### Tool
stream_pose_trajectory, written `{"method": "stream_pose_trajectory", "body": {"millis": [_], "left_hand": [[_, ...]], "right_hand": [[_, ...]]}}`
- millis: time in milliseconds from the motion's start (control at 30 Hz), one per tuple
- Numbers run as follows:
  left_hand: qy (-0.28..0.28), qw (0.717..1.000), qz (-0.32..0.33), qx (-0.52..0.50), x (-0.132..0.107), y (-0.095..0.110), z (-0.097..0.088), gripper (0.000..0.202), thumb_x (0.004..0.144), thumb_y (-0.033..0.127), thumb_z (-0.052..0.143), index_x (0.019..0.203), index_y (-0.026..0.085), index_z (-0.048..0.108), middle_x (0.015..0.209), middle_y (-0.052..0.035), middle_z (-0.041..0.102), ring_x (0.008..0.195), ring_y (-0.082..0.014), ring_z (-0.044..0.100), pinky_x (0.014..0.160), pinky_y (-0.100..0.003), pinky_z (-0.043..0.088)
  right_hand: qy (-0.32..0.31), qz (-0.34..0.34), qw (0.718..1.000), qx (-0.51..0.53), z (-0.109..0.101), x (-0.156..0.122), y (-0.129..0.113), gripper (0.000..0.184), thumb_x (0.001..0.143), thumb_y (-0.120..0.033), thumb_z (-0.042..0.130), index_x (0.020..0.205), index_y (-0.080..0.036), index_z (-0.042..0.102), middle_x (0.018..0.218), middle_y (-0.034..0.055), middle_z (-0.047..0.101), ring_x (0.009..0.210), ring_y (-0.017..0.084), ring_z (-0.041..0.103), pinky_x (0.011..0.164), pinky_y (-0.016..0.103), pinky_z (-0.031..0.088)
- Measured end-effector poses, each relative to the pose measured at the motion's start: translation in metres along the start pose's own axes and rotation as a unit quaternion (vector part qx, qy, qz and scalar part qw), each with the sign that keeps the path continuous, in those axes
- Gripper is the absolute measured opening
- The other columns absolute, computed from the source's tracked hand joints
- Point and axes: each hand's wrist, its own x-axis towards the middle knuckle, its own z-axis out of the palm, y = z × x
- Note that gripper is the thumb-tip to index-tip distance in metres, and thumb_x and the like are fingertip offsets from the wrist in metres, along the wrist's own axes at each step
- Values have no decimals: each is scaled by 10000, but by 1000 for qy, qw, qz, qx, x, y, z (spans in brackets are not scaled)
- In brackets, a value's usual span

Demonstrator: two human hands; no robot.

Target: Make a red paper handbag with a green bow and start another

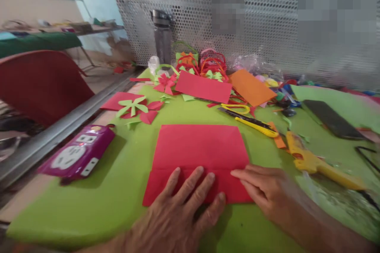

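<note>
A red paper sheet (199,146) lies in front of me, its near part folded up into a flap that runs across its width. My left hand (185,205) rests on this flap with fingers spread, pressing it flat. At the flap's right end, my right hand (264,189) has its fingers drawn together, the tips on the flap's upper edge. Its lower fingers are partly hidden. Beyond the sheet lie a yellow-handled pair of scissors (236,108) and a yellow cutter knife (257,125), close together. To the right is a yellow glue gun (320,164).
A purple power strip (78,152) sits at the left on the green tabletop (118,209). Cut paper flowers (132,106), a red piece (204,87), an orange sheet (251,89) and small paper baskets (213,65) crowd the back. A phone (332,118) and a bottle (162,41) are also there.
</note>
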Motion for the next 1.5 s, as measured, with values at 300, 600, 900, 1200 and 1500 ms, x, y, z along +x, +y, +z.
{"method": "stream_pose_trajectory", "body": {"millis": [300, 600, 900, 1200, 1500], "left_hand": [[-36, 997, -68, -22, -6, 8, 2, 510, 941, 470, 380, 1411, 275, 353, 1435, -88, 432, 1266, -346, 399, 966, -567, 328], [-43, 996, -71, -26, -13, 6, 0, 571, 909, 466, 452, 1426, 262, 326, 1455, -99, 399, 1283, -365, 368, 994, -586, 296], [-34, 996, -78, -28, -13, 6, 1, 524, 939, 400, 408, 1433, 252, 312, 1455, -94, 398, 1290, -357, 360, 1012, -579, 288], [-75, 994, -68, -33, -8, 5, -2, 616, 874, 342, 535, 1435, 236, 305, 1443, -126, 409, 1265, -398, 385, 961, -616, 337], [-81, 992, -81, -58, -8, 2, -1, 573, 904, 394, 471, 1438, 271, 303, 1462, -104, 385, 1266, -381, 385, 963, -593, 349]], "right_hand": [[38, -59, 997, -15, 6, -1, 10, 373, 843, -108, 359, 953, -205, 701, 841, 76, 749, 680, 165, 713, 547, 202, 561], [25, -56, 998, -21, 8, -4, 13, 355, 875, -133, 351, 968, -207, 685, 874, 89, 747, 750, 185, 719, 563, 208, 568], [20, -56, 998, -23, 11, -5, 15, 361, 879, -126, 344, 983, -192, 684, 892, 94, 743, 764, 185, 717, 584, 212, 571], [47, -76, 996, -26, 8, -2, 13, 352, 861, -104, 351, 948, -187, 682, 833, 81, 745, 694, 165, 716, 531, 189, 556], [23, -59, 998, -25, 13, -8, 16, 357, 890, -126, 332, 1011, -213, 656, 883, 74, 740, 751, 167, 712, 578, 215, 566]]}}
